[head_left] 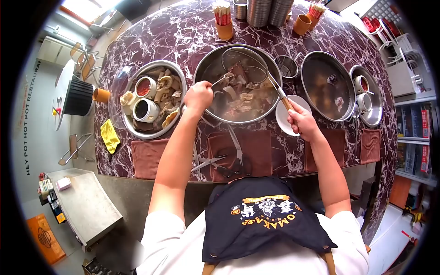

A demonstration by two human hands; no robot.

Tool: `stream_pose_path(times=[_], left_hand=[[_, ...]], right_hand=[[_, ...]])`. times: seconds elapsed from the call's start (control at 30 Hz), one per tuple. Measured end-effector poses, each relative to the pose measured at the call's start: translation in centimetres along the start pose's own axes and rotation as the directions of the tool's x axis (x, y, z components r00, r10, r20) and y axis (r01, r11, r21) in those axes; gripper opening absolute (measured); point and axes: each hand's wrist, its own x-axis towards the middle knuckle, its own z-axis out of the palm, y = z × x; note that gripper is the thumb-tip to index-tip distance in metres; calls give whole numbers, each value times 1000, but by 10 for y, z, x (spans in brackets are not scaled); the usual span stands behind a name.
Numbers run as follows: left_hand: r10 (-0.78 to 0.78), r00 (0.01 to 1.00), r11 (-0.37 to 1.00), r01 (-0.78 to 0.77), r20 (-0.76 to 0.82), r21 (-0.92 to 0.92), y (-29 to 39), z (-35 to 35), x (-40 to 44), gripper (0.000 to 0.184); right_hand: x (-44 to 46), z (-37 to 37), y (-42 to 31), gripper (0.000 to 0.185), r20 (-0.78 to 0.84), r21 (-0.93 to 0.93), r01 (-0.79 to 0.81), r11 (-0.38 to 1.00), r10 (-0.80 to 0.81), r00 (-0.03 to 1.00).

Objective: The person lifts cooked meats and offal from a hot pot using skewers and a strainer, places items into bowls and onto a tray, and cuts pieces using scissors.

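Note:
My right hand (301, 121) is wrapped round the wooden handle of a wire-mesh skimmer (273, 83). Its round basket lies over the far part of a large steel pot (198, 68), partly over the broth. In my closed left hand (199, 95) is a thin metal utensil (222, 79), reaching over the pot's left side; its tip is near the meat, and its exact kind is unclear. Pieces of meat (240, 95) sit in the cloudy broth. Under my right hand, a white plate (284, 120) rests beside the pot.
At left, a steel basin (179, 75) holds cut offal and two sauce cups. A second pot (321, 82) of dark broth and another basin (375, 112) stand right. Scissors (237, 149) lie on a brown cloth (259, 149) in front. Chopstick holders (224, 31) stand behind.

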Motion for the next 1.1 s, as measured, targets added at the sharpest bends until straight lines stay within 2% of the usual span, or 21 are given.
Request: stream_pose_path(times=[0.07,0.17,0.2,0.23,0.3,0.37,0.43,0.47,0.53,0.57,0.63,0.67,0.7,0.77,0.8,0.9,0.97,1.03,1.1], left_hand=[[59,998,997,-59,10,41,11,7,16,25],[-54,983,988,28,177,150,39,15,28,26],[-145,964,983,114,222,145,48,15,27,26],[-158,965,985,140,209,97,44,28,28,27],[-100,990,989,110,104,-94,34,49,20,28],[-81,995,918,100,65,-383,25,60,11,25],[-66,991,791,122,115,-600,16,66,0,22],[-70,991,790,126,116,-600,16,67,-3,22],[-25,999,503,37,29,-863,15,69,-11,20],[-31,999,503,36,23,-864,17,65,-12,20],[0,1000,310,3,3,-951,20,55,-15,20],[-12,1000,256,-2,-5,-967,25,46,-19,20],[-15,1000,257,-8,-12,-966,26,42,-22,20],[-56,998,172,38,29,-984,26,33,-29,20],[-109,994,143,16,0,-990,31,29,-33,19],[-135,991,137,0,-18,-991,20,20,-45,18],[-156,987,219,-8,-43,-976,14,6,-53,18],[-162,981,208,-72,-107,-976,-7,1,-56,19],[-208,975,106,-60,-81,-993,-17,-28,-67,19]], right_hand=[[-6,6,7,53,-31,-18,22,1000,-22,999],[-15,17,13,55,-63,-107,81,991,-89,994],[-19,23,14,55,-67,-111,99,989,-107,992],[-24,27,15,56,-68,-116,117,986,-125,990],[-30,31,18,55,-85,-85,115,990,-123,989],[-37,29,19,56,-115,13,137,991,-135,984],[-45,28,18,56,-111,40,166,985,-161,981],[-51,27,14,56,-121,70,189,979,-180,976],[-58,26,10,55,-132,98,236,967,-223,966],[-60,26,6,55,-124,95,236,967,-224,967],[-64,26,-1,55,-137,158,275,948,-255,957],[-64,26,-2,54,-139,133,296,946,-277,951],[-63,25,-4,54,-132,132,298,945,-281,951],[-58,24,-4,54,-159,119,300,947,-280,947],[-57,23,-2,54,-149,120,296,948,-278,949],[-49,24,4,54,-219,88,239,967,-215,952],[-43,19,13,54,-210,69,233,970,-214,954],[-38,18,22,54,-213,57,216,975,-199,956],[-35,22,25,53,-183,87,230,969,-211,960]])
